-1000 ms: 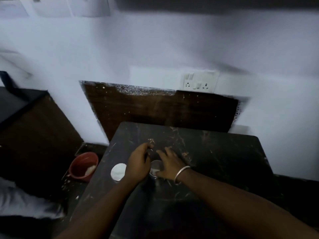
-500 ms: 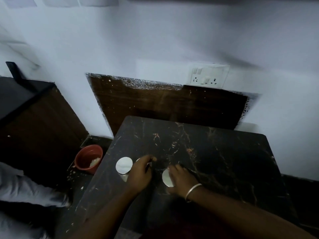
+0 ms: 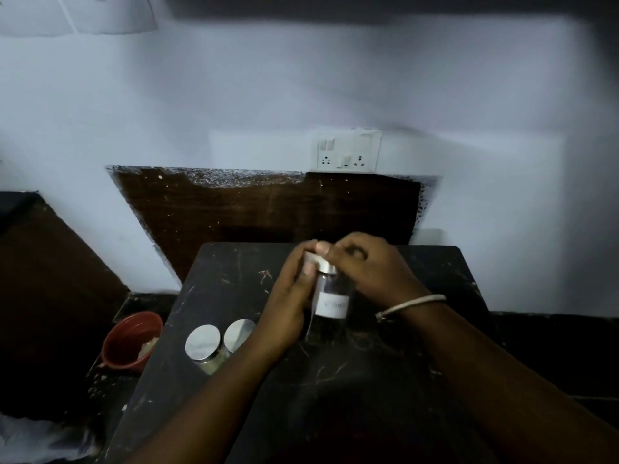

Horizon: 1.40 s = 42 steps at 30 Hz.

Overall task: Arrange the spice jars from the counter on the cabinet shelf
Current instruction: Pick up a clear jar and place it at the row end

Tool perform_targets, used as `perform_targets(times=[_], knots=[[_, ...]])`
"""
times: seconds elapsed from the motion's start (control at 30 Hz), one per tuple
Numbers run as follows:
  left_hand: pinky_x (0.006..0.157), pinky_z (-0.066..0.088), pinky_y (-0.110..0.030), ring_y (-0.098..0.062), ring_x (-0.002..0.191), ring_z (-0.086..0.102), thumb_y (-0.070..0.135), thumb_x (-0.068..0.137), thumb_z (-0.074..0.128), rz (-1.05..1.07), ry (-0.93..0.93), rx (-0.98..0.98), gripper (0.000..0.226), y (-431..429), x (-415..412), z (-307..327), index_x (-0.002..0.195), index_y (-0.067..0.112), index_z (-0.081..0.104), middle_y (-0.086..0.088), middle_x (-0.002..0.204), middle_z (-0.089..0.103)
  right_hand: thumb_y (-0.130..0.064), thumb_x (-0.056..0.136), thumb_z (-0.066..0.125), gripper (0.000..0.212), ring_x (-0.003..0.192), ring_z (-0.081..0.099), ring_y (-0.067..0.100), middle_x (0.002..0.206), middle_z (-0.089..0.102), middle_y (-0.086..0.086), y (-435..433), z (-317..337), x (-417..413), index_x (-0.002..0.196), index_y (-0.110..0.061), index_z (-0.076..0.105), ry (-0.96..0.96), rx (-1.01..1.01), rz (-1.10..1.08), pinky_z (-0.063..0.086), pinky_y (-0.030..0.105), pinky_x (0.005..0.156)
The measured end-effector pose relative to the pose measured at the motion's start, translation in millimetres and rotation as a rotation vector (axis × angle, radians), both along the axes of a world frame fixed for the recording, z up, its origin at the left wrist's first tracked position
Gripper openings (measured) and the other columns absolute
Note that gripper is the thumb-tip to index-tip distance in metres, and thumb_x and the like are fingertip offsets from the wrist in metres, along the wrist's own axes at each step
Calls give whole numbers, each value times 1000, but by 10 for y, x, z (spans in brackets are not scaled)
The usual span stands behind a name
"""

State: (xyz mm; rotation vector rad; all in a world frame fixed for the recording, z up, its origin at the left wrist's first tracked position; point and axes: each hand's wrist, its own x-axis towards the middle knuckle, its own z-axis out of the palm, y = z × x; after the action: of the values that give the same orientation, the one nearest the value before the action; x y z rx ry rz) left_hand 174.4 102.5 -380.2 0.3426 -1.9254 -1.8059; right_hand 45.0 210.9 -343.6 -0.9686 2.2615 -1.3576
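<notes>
A clear glass spice jar (image 3: 332, 298) with a silver lid and a white label is raised above the dark marble counter (image 3: 385, 363), tilted with its lid toward the wall. My left hand (image 3: 288, 306) grips its left side. My right hand (image 3: 368, 269), with a bangle on the wrist, curls over the lid and right side. Two more jars stand upright side by side on the counter near its left edge: a silver-lidded jar (image 3: 203, 343) holding pale contents and a second silver-lidded jar (image 3: 238, 333) touching my left wrist area.
A red bowl (image 3: 130, 341) with pale contents sits on the lower ledge left of the counter. A dark wooden panel (image 3: 268, 209) backs the counter against the white wall, with a switch and socket plate (image 3: 346, 152) above it. A dark surface lies at far left.
Both hands were down on the counter among the jars; they now hold one labelled jar lifted off the surface. The view has shifted, leaving two jars standing at the left.
</notes>
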Motion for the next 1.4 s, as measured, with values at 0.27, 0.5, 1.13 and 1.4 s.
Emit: perform_targets(times=[0.27,0.5,1.13,1.4], knots=[[100,55,-54,-36,125,65,64,93,51,-88,181,351,60,216,1,872,145,33,54,-17,137,66,-33,90,62,46,106,68,16,120,66,3,391,487,262,136,-25,57,-58,-665,104,59,28,78],[103,55,-50,-32,128,64,61,91,53,-105,241,366,57,398,-89,1102,142,34,59,-12,138,67,-27,101,46,52,122,64,6,135,62,-20,402,606,419,152,-19,38,-100,-857,114,55,19,89],[117,36,-66,-43,133,58,58,94,48,-150,196,435,73,530,-35,1299,152,13,47,-27,141,61,-22,100,45,54,111,70,6,126,71,-10,510,760,514,150,-3,39,-61,-985,65,56,17,84],[115,39,-65,-42,131,60,61,93,51,-138,185,394,74,518,-57,1306,150,14,50,-25,139,63,-22,99,45,53,106,72,5,122,72,-11,507,776,518,149,-5,41,-80,-989,39,56,16,81]])
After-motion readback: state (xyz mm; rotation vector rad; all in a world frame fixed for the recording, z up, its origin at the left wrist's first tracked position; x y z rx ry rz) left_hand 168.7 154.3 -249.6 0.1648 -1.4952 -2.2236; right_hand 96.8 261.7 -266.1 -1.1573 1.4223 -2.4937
